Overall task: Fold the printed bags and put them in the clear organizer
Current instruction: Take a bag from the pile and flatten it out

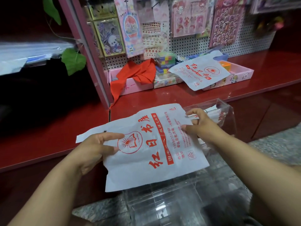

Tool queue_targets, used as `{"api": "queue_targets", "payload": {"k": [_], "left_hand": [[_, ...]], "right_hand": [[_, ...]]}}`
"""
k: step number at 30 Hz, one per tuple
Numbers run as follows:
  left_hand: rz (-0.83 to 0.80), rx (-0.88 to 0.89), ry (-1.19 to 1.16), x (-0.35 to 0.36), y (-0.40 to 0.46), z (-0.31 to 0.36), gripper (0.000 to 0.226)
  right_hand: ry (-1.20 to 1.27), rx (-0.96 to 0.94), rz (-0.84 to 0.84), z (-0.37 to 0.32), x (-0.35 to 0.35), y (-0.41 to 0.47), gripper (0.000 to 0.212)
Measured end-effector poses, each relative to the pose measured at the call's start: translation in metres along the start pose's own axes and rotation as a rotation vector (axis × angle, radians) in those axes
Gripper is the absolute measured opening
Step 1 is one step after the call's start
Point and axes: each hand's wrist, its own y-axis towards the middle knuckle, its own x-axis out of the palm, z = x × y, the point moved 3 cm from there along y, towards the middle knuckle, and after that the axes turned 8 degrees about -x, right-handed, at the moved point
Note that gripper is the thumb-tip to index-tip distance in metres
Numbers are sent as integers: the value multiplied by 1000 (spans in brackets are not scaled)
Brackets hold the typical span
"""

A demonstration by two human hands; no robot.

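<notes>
A printed bag [156,144], white with red characters and a round book emblem, is held spread flat in the air above the near edge of the red tabletop [179,95], between the two hands. Its left end is gripped by the left hand [96,149], whose thumb lies on the printed face beside the emblem while the fingers [110,137] are curled round the edge, so the hand is clamped on the bag. Its right end is pinched by the right hand [197,123], thumb and fingers closed on the far right corner. The clear organizer [224,111] is seen just behind and below the right hand, an open-topped transparent box with folded white-and-red bags partly visible inside; more clear compartments extend toward the near side under the held bag, though their layout cannot be made out. A second printed bag [200,73] is laid unfolded farther back on the right, draped over a pink tray [244,75] at the far edge of the tabletop. To its left, a red cloth [138,74] is draped over a pink box, one end hanging down onto the tabletop, with colourful blocks [164,62] between cloth and bag. A white pegboard [187,44] hung with sticker sheets is set behind them, and a green leaf [73,60] is seen at the far left.
</notes>
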Motion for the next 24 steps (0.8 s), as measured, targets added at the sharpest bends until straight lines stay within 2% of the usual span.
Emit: {"api": "queue_targets", "payload": {"k": [6,14,18,24], "left_hand": [[142,104,-19,-6,0,3,33],[311,282,-108,-12,-4,12,31],[365,377,-99,-12,-10,20,30],[517,448,81,-19,-20,30,22]], "right_hand": [[-6,-54,-1,-11,-2,-1,17],[139,-137,-16,-26,-15,3,39],[53,-247,-5,-37,-19,1,44],[-257,-460,102,-53,-21,-2,27]]}}
